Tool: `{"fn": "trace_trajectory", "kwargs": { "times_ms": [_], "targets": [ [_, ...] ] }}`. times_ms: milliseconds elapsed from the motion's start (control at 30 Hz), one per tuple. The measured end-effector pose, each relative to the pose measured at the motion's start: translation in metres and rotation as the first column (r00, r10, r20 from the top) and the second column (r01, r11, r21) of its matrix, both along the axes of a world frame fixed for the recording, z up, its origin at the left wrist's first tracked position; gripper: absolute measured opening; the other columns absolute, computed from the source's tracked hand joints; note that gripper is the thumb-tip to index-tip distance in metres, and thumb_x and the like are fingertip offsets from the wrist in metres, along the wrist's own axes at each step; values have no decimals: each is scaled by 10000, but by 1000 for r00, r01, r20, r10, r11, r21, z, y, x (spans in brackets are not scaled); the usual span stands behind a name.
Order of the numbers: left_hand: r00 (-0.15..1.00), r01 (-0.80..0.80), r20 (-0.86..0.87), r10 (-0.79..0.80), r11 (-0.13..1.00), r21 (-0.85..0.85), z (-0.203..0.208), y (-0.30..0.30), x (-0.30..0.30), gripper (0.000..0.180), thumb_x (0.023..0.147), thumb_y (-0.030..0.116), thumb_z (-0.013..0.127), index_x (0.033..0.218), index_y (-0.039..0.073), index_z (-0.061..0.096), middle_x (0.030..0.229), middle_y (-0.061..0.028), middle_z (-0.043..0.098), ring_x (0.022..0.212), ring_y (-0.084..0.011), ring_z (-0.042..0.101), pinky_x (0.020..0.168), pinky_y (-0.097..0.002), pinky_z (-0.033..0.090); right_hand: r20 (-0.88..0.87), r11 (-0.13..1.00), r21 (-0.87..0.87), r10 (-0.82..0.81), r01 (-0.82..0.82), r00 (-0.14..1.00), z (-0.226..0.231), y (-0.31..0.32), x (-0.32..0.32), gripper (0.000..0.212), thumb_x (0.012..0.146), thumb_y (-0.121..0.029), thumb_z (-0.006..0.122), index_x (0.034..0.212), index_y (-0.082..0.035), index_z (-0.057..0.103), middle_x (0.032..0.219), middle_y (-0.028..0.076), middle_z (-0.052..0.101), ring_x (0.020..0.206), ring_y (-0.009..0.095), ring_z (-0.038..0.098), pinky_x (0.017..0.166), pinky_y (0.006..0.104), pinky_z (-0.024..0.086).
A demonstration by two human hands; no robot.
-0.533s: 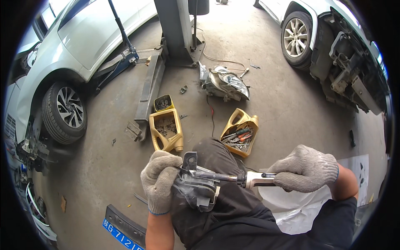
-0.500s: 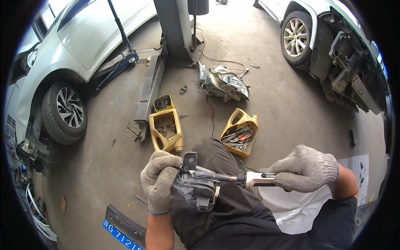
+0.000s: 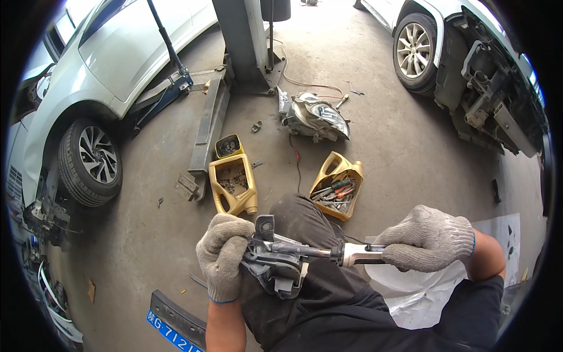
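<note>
My left hand (image 3: pixel 224 255), in a knitted grey glove, is closed around the left end of a black plastic bracket (image 3: pixel 280 271). The part rests over my dark-trousered thigh, with an upright tab at its top. My right hand (image 3: pixel 427 239), gloved alike, grips the white and black handle of a soldering-iron-like heating tool (image 3: pixel 359 254). Its metal barrel points left and lies across the upper side of the bracket. Where the tip meets the plastic I cannot make out exactly.
Ahead stand a cut-open gold jug of hand tools (image 3: pixel 337 202), another holding small fasteners (image 3: pixel 251 190), and a removed headlight (image 3: pixel 314 117). A licence plate (image 3: pixel 170 331) lies at lower left. Cars with exposed front parts flank a lift post (image 3: pixel 241 47). White sheeting (image 3: pixel 416 293) lies at right.
Pale smoke around the bracket has thinned, so its black surface shows more plainly. Both hands keep their grips, and the bracket and tool have barely shifted.
</note>
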State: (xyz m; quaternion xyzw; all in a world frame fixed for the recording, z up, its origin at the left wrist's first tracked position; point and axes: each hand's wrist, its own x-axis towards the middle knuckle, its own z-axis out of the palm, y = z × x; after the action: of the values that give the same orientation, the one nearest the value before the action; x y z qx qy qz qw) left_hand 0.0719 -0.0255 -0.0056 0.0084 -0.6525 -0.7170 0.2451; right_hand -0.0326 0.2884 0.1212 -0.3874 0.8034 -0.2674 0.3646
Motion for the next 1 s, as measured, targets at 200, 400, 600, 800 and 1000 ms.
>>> {"fn": "trace_trajectory", "kwargs": {
  "times_ms": [200,400,600,800,1000],
  "targets": [
    [1000,9,-10,-9,1000,-26,-1,-1,-1,201,780,8,596,929,-54,717,922,-79,638,842,-138,582,785,-261,466,16,1000,18,-10,10,1000,2,-1,0,269,1000,-190,593,1170,-23,718,716,77,724,621,208,719,604,334,567],
    [1000,9,-3,-9,1000,-27,1,-1,-1,193,783,6,594,921,-53,716,919,-79,639,845,-138,585,789,-261,466,1,999,43,-12,12,1000,2,-2,0,274,1000,-199,591,1164,-22,720,721,76,726,624,208,719,615,337,570],
    [1000,3,2,-3,999,-33,0,-1,-1,190,781,-2,592,913,-53,719,920,-83,641,853,-142,589,796,-263,468,20,999,50,-17,16,1000,2,-3,0,278,1002,-212,588,1160,-27,722,725,74,728,632,205,721,620,340,571],
    [1000,12,-7,-12,1000,-24,0,-1,-1,188,782,-2,594,913,-54,719,924,-86,643,864,-149,596,810,-268,474,35,996,87,-31,28,999,5,-5,0,286,1012,-224,575,1164,-31,722,716,67,725,636,193,720,620,341,571],
    [1000,17,-7,-17,1000,-25,0,-1,-1,187,787,6,595,915,-55,717,929,-89,646,870,-154,600,818,-272,479,44,995,100,-8,4,999,5,-5,-2,281,1026,-220,553,1170,-43,716,712,58,723,633,184,717,610,340,567]
  ]
}}
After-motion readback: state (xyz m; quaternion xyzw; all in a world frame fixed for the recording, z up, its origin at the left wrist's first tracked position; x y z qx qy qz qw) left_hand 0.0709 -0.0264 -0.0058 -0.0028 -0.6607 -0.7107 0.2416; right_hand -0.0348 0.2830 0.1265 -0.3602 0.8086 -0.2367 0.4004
